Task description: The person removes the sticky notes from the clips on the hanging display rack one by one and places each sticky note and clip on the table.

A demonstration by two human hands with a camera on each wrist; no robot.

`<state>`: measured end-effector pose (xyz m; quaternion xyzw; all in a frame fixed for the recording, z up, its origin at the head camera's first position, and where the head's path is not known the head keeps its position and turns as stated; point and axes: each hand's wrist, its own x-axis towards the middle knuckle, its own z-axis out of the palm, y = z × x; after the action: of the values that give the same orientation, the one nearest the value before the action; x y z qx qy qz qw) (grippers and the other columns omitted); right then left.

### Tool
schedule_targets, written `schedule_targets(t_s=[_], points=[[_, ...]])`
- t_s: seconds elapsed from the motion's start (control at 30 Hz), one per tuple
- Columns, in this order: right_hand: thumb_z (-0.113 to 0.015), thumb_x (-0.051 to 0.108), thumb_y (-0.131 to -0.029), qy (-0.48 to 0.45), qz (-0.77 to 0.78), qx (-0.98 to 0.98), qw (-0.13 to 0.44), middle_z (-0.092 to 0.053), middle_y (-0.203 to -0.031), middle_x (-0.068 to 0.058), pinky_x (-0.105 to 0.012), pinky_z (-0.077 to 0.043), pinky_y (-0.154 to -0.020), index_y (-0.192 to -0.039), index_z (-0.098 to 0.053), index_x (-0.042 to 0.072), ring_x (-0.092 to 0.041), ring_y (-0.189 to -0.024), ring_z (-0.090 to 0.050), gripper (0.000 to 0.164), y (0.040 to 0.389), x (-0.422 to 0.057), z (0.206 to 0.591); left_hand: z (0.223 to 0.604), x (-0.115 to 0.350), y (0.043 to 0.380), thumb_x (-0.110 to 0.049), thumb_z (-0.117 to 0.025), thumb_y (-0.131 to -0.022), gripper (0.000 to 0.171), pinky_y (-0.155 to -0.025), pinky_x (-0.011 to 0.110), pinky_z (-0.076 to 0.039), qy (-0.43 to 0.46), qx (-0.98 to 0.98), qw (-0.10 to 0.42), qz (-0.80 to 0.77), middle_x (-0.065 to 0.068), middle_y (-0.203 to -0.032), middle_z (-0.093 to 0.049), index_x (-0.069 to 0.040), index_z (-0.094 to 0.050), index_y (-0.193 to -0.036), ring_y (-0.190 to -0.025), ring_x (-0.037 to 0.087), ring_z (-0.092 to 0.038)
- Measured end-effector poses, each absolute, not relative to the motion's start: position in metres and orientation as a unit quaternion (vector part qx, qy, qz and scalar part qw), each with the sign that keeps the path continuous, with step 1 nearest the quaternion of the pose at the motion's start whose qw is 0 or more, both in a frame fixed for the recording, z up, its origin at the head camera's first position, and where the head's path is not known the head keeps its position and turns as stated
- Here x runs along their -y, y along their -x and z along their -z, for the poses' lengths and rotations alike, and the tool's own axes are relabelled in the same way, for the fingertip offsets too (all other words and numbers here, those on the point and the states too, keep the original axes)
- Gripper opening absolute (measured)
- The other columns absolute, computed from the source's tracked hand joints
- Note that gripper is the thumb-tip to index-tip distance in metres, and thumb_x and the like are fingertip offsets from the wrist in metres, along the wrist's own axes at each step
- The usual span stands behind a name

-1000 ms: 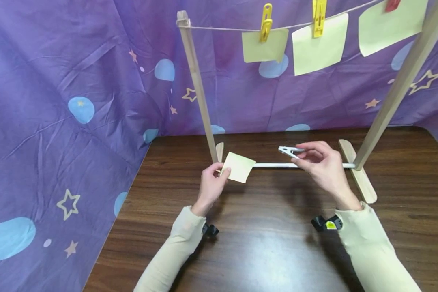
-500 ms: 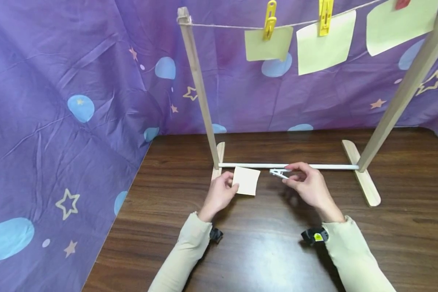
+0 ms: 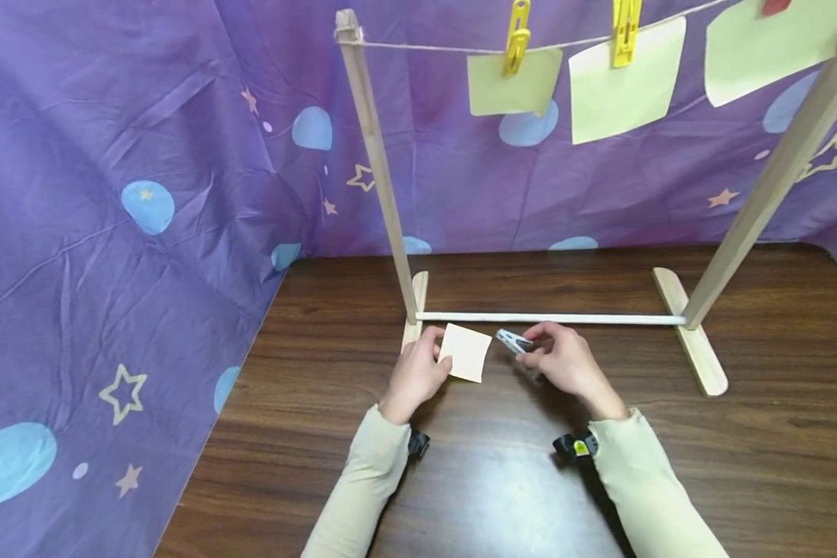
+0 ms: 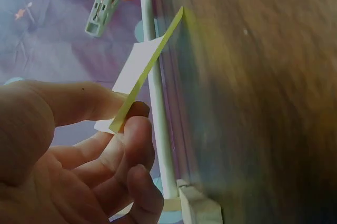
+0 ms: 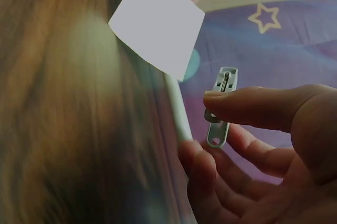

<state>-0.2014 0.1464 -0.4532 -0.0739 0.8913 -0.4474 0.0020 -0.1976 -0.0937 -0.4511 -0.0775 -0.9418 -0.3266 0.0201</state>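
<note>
A pale yellow sticky note (image 3: 466, 353) is pinched by its left edge between thumb and fingers of my left hand (image 3: 417, 372). Seen from the left wrist, the note (image 4: 145, 71) is nearly edge-on. My right hand (image 3: 566, 361) pinches a white clothespin (image 3: 512, 341) by its handles, with its tip toward the note's right edge. A small gap separates the two. In the right wrist view my thumb presses on the clothespin (image 5: 224, 84) from one side. Both hands are above the table, in front of the white rod (image 3: 551, 318).
A wooden stand with left post (image 3: 379, 155) and right post (image 3: 774, 178) holds a string (image 3: 418, 49). Notes hang from it under yellow clothespins (image 3: 517, 39) and a red one (image 3: 776, 6). Flat wooden feet (image 3: 690, 333) rest on the dark table (image 3: 774, 434). A purple cloth (image 3: 202, 155) hangs behind.
My right hand has moved left and nearer to me with the clothespin, close to the note. My left hand has shifted right and nearer with the note, which now faces upward more.
</note>
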Motion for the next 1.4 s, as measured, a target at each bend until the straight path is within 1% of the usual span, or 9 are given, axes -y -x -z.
schedule_targets(t_s=[0.1, 0.13, 0.23, 0.33, 0.5, 0.73, 0.97, 1.3, 1.4], points=[[-0.078, 0.012, -0.075, 0.082, 0.415, -0.906, -0.010, -0.066, -0.086, -0.015, -0.029, -0.045, -0.064, -0.100, -0.064, 0.001, -0.015, -0.071, -0.060, 0.031, 0.201, -0.142, 0.456, 0.451, 0.094, 0.197, -0.013, -0.067, -0.084, 0.044, -0.060, 0.033, -0.047, 0.067, 0.955, 0.017, 0.288, 0.004, -0.079, -0.067, -0.009, -0.056, -0.126, -0.067, 0.020, -0.059], [-0.078, 0.012, -0.074, 0.084, 0.408, -0.909, -0.011, -0.065, -0.087, -0.015, -0.029, -0.045, -0.065, -0.100, -0.065, 0.001, -0.016, -0.072, -0.059, 0.031, 0.201, -0.141, 0.457, 0.451, 0.095, 0.197, -0.014, -0.068, -0.084, 0.045, -0.058, 0.033, -0.047, 0.064, 0.959, 0.020, 0.275, 0.006, -0.082, -0.069, -0.010, -0.056, -0.127, -0.067, 0.022, -0.061], [-0.078, 0.012, -0.074, 0.084, 0.395, -0.915, -0.007, -0.065, -0.090, -0.015, -0.030, -0.045, -0.067, -0.099, -0.065, 0.001, -0.018, -0.073, -0.059, 0.031, 0.201, -0.140, 0.460, 0.451, 0.095, 0.196, -0.015, -0.068, -0.083, 0.046, -0.058, 0.039, -0.050, 0.054, 0.967, 0.030, 0.247, 0.013, -0.095, -0.071, -0.011, -0.055, -0.128, -0.073, 0.030, -0.066], [-0.078, 0.013, -0.074, 0.085, 0.394, -0.915, 0.013, -0.067, -0.089, -0.015, -0.031, -0.046, -0.067, -0.100, -0.065, 0.000, -0.017, -0.071, -0.059, 0.032, 0.200, -0.138, 0.462, 0.452, 0.095, 0.194, -0.016, -0.069, -0.082, 0.048, -0.061, 0.044, -0.052, 0.049, 0.972, 0.034, 0.228, 0.019, -0.102, -0.070, -0.010, -0.054, -0.127, -0.080, 0.036, -0.068], [-0.079, 0.014, -0.074, 0.094, 0.379, -0.920, 0.034, -0.066, -0.087, -0.013, -0.033, -0.046, -0.068, -0.098, -0.065, 0.000, -0.018, -0.072, -0.058, 0.031, 0.199, -0.135, 0.464, 0.454, 0.093, 0.191, -0.016, -0.069, -0.082, 0.050, -0.062, 0.046, -0.053, 0.043, 0.973, 0.016, 0.226, 0.022, -0.095, -0.069, -0.006, -0.048, -0.126, -0.080, 0.039, -0.067], [-0.079, 0.014, -0.072, 0.100, 0.361, -0.927, 0.032, -0.066, -0.085, -0.012, -0.036, -0.046, -0.069, -0.096, -0.065, -0.001, -0.021, -0.075, -0.057, 0.031, 0.199, -0.135, 0.465, 0.454, 0.092, 0.190, -0.015, -0.070, -0.082, 0.057, -0.067, 0.047, -0.054, 0.034, 0.971, -0.002, 0.238, 0.023, -0.100, -0.067, -0.003, -0.043, -0.132, -0.083, 0.039, -0.067], [-0.079, 0.014, -0.073, 0.095, 0.354, -0.930, 0.040, -0.066, -0.086, -0.013, -0.037, -0.047, -0.070, -0.097, -0.064, -0.001, -0.022, -0.075, -0.058, 0.033, 0.197, -0.139, 0.463, 0.455, 0.092, 0.190, -0.013, -0.070, -0.081, 0.058, -0.068, 0.046, -0.055, 0.035, 0.970, -0.009, 0.242, 0.024, -0.099, -0.067, -0.003, -0.043, -0.130, -0.082, 0.039, -0.067], [-0.077, 0.012, -0.072, 0.084, 0.341, -0.936, 0.032, -0.067, -0.083, -0.012, -0.037, -0.046, -0.069, -0.096, -0.064, -0.001, -0.023, -0.075, -0.059, 0.031, 0.198, -0.162, 0.459, 0.455, 0.093, 0.189, -0.012, -0.070, -0.079, 0.064, -0.072, 0.047, -0.055, 0.029, 0.970, -0.028, 0.239, 0.023, -0.102, -0.064, -0.003, -0.041, -0.135, -0.083, 0.039, -0.066], [-0.076, 0.011, -0.071, 0.080, 0.341, -0.936, 0.027, -0.067, -0.084, -0.014, -0.039, -0.046, -0.070, -0.097, -0.064, -0.002, -0.025, -0.076, -0.060, 0.031, 0.198, -0.170, 0.457, 0.454, 0.092, 0.189, -0.012, -0.069, -0.079, 0.059, -0.071, 0.046, -0.055, 0.030, 0.972, -0.025, 0.233, 0.023, -0.102, -0.062, -0.003, -0.044, -0.131, -0.083, 0.039, -0.065]])
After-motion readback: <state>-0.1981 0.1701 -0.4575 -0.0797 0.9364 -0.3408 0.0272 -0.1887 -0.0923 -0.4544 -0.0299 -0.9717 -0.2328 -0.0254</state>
